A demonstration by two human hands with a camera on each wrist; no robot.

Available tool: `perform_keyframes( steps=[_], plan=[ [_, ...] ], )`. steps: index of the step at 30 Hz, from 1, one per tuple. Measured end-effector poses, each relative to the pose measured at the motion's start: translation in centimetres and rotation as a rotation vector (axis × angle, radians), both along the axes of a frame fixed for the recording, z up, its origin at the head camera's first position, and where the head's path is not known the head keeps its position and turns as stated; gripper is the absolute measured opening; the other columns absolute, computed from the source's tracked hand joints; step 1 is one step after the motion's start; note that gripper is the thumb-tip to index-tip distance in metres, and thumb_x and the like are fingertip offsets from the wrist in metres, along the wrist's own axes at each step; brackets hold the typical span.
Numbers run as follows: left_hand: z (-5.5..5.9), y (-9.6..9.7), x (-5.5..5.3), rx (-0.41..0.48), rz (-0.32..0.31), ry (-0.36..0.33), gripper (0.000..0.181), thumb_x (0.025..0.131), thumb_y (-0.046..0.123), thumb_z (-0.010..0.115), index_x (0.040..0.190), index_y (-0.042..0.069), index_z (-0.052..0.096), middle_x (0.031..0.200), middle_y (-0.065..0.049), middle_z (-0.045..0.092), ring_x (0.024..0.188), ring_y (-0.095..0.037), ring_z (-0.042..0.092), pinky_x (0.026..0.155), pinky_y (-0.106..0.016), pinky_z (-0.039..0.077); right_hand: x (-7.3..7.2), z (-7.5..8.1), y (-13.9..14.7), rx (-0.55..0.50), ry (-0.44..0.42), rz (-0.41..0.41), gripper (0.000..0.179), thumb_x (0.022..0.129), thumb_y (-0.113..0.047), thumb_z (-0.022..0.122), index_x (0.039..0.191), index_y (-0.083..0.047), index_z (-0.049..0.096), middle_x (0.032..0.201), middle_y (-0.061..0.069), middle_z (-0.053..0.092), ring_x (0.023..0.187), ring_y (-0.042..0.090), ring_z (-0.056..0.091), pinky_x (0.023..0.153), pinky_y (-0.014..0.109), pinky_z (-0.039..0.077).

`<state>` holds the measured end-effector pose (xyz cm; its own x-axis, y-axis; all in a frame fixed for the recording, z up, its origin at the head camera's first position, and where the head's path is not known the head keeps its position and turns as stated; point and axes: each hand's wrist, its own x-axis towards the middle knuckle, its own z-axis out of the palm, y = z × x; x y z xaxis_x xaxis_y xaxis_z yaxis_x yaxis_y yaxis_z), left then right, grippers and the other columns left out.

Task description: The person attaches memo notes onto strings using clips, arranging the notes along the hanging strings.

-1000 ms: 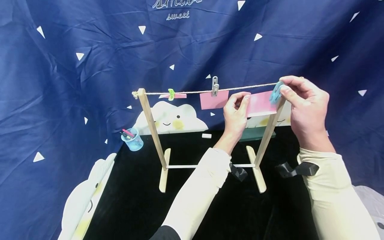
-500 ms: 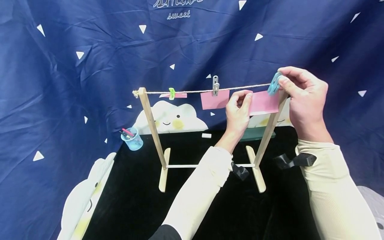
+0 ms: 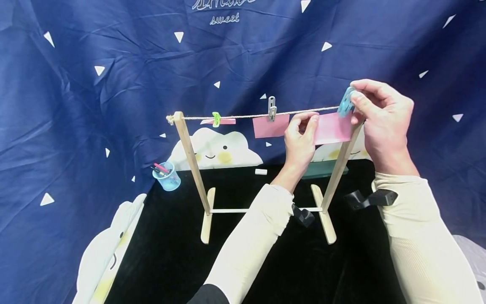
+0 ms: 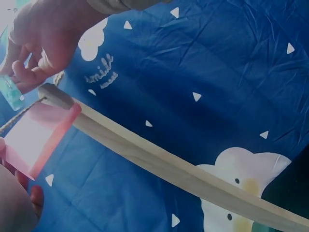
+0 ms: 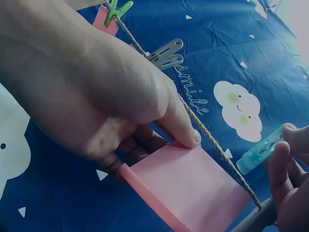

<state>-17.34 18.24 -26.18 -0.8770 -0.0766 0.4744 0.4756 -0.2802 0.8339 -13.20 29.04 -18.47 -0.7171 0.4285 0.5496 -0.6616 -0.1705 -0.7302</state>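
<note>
My left hand pinches the left edge of a folded pink paper just under the string of a wooden rack. Between thumb and fingers of my right hand is a blue clothespin, held by its upper end. Its lower tip overlaps the paper's upper right corner in the head view. The right wrist view has the clothespin tilted, its tip close to the string, while the paper lies along the string's other side. The paper's fold shows in the left wrist view.
A grey clothespin holds a second pink paper on the string; a green one holds another farther left. The rack's right post stands beneath my right hand. A blue pen cup and white block sit behind.
My right hand has risen and shifted slightly left, lifting the blue clothespin from lower over the paper to the string's height. My left hand has raised the paper a little.
</note>
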Motion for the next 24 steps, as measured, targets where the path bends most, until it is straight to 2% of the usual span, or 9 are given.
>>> perform_keyframes(
  steps=[10,24],
  plan=[
    [0.2,-0.5,-0.2,-0.053,0.009,0.029,0.018,0.097,0.006,0.064,0.108,-0.007,0.070,0.109,-0.023,0.068,0.082,0.007,0.053,0.076,-0.010,0.045,-0.6,0.4,-0.6,-0.020,0.011,0.005,0.018,0.082,0.021,0.068,0.094,0.010,0.074,0.071,0.010,0.070,0.048,0.012,0.055,0.036,0.018,0.037],
    [0.6,-0.6,-0.1,-0.074,0.010,0.002,0.019,0.098,0.006,0.064,0.110,-0.006,0.070,0.111,-0.022,0.068,0.083,0.009,0.052,0.078,-0.010,0.045,-1.5,0.5,-0.9,-0.006,-0.033,0.010,0.017,0.082,0.018,0.069,0.095,0.008,0.075,0.072,0.008,0.070,0.049,0.011,0.054,0.035,0.017,0.037]
  ],
)
